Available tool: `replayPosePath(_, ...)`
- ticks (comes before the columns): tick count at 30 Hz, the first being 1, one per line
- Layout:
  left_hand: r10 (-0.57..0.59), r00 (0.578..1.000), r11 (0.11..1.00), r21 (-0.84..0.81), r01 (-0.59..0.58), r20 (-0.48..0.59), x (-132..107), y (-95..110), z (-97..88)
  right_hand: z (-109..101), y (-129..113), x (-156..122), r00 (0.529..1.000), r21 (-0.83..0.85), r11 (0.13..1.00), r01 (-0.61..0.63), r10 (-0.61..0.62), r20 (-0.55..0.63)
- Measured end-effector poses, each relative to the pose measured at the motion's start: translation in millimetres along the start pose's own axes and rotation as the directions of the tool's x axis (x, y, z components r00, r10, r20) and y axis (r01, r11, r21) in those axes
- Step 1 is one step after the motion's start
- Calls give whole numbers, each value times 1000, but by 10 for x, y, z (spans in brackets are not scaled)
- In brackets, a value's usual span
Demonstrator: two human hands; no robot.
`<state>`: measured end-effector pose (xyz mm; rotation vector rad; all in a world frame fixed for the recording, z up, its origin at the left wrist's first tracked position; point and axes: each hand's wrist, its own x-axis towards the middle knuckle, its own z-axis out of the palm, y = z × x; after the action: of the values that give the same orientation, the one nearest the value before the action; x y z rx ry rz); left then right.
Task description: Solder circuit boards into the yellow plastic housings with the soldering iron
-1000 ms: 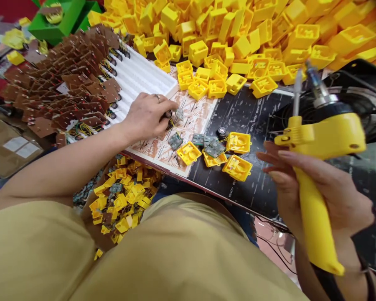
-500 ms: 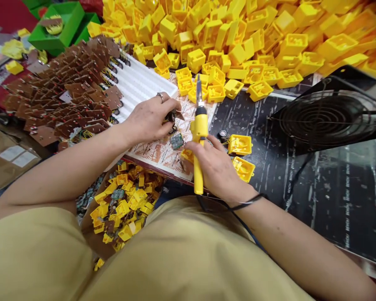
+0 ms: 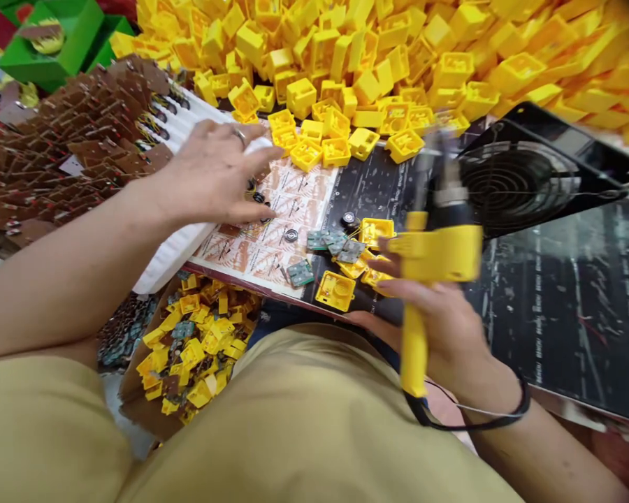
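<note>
My left hand [image 3: 210,175] is over the patterned sheet beside the white ribbed tray [image 3: 210,105], thumb and fingers spread. Small black round parts with thin wires [image 3: 259,199] lie under and beside its fingertips. My right hand [image 3: 445,328] grips a yellow soldering gun [image 3: 440,251], metal tip upward and blurred by motion. Between the hands lie a small green circuit board [image 3: 300,272], more green boards [image 3: 335,242], a yellow housing [image 3: 335,290] with its open side up, and another open yellow housing [image 3: 377,230]. A round black part [image 3: 349,221] lies by that second housing.
Yellow housings [image 3: 304,98] are heaped across the back. Brown circuit boards [image 3: 84,147] are piled at left, near a green bin [image 3: 57,42]. A black fan [image 3: 508,181] stands at right on the black mat [image 3: 566,307]. Below the edge is a box of yellow parts [image 3: 204,349].
My left hand has opened from its pinch, leaving the black round parts on the sheet. My right hand has swung the soldering gun to the right, uncovering boards and a housing. The view has shifted.
</note>
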<state>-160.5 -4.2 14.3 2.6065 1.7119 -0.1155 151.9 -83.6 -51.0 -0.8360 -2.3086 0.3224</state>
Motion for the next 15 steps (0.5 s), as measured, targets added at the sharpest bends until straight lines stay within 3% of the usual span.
replayPosePath(1,118,993,992,-49,-118,1,-25,129,38,-70,18,-63,996,46,997,-60,62,-59)
replayPosePath(3,345,938,931,-139,-337,37,-44,401,163,-195,53,-183,977,103,985,-142,156,-147)
replayPosePath(5,446,892,888,-160,-431,73,4,651,310,-278,90,-277,966,61,984,-165,174,-193)
replayPosePath(8,444,890,890,-157,-427,99,176,935,461,-319,125,-357,967,-4,989,-146,142,-212)
replayPosePath(11,404,911,898,-229,-377,87,322,1090,500,-315,109,-410,963,9,994,-106,105,-249)
replayPosePath(15,345,936,837,-473,-275,66,219,991,450,-362,103,-549,936,-61,962,-264,241,-255)
